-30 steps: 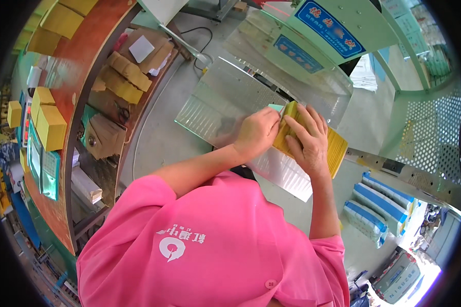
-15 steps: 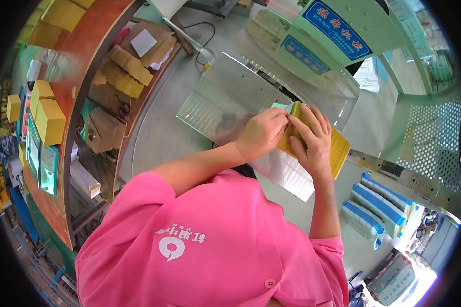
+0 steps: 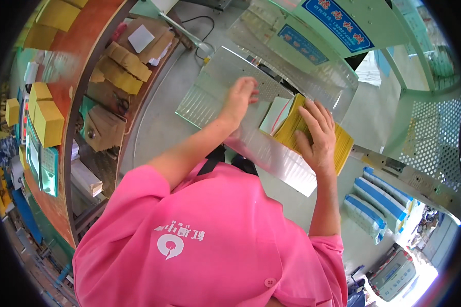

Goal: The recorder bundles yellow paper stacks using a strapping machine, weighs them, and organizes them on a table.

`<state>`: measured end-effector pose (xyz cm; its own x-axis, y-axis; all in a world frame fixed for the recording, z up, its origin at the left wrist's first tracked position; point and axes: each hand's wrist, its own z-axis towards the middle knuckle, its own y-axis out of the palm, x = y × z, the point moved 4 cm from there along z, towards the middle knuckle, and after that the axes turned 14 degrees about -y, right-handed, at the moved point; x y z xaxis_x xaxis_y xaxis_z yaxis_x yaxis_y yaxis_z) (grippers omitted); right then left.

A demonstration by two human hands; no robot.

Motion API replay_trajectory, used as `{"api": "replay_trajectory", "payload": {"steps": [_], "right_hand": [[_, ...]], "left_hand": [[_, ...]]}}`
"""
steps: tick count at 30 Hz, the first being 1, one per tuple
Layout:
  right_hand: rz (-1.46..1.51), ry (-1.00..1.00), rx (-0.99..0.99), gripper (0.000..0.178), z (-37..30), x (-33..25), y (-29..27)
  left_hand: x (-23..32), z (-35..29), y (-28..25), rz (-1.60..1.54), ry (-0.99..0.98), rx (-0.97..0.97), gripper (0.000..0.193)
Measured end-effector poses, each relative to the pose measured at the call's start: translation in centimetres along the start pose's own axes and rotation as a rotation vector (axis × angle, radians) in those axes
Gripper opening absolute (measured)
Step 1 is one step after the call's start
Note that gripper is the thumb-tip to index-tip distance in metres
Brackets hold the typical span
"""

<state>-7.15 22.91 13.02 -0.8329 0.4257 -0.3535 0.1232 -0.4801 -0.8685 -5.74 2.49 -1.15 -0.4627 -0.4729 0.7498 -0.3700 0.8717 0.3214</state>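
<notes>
A thick row of yellow paper pieces, like envelopes (image 3: 288,132), lies packed together on the shiny metal tray of a machine (image 3: 264,161). At its left end leans a pale white-green piece with a thin red line (image 3: 277,114). My right hand (image 3: 317,135) rests on the yellow row with its fingers stretched over the top and the thumb apart, touching the pieces. Off to the left, my left hand (image 3: 238,101) hovers above the clear and perforated plate (image 3: 215,84). Its fingers are loosely bent, slightly blurred, and nothing shows in them.
A green machine cover with a blue label (image 3: 338,23) rises beyond the tray. To the left stands a wooden table (image 3: 95,30) with yellow stacks (image 3: 50,123) and a teal scale (image 3: 49,169); its shelf holds brown paper pieces (image 3: 119,77). Blue-and-white packages (image 3: 379,199) lie at right.
My left hand has left the end of the yellow row and moved left, uncovering the white piece with the red line. My right hand stays on the row, slightly shifted right.
</notes>
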Motion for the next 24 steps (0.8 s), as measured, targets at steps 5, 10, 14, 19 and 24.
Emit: {"api": "replay_trajectory", "payload": {"steps": [5, 10, 14, 19, 24], "right_hand": [[0.037, 0.069, 0.088, 0.047, -0.9, -0.3, -1.5], [0.077, 0.418, 0.706, 0.035, -9.5, -0.7, -5.9], [0.307, 0.791, 0.982, 0.031, -19.9, 2.8, -2.9], [0.797, 0.983, 1.059, 0.033, -22.1, 5.8, 3.0], [1.07, 0.912, 1.067, 0.04, -20.8, 6.9, 7.9]], "left_hand": [[-7.9, 0.6, 3.5, 0.285, 0.084, -0.214, 0.047], [-7.2, 0.1, 4.4, 0.308, 0.161, -0.415, 0.058], [-2.6, -1.0, 6.3, 0.447, 0.405, -0.292, 0.054], [-4.3, -2.3, 6.4, 0.496, 0.182, -0.133, 0.053], [-5.0, -1.5, 5.3, 0.472, 0.307, -0.237, 0.054]]}}
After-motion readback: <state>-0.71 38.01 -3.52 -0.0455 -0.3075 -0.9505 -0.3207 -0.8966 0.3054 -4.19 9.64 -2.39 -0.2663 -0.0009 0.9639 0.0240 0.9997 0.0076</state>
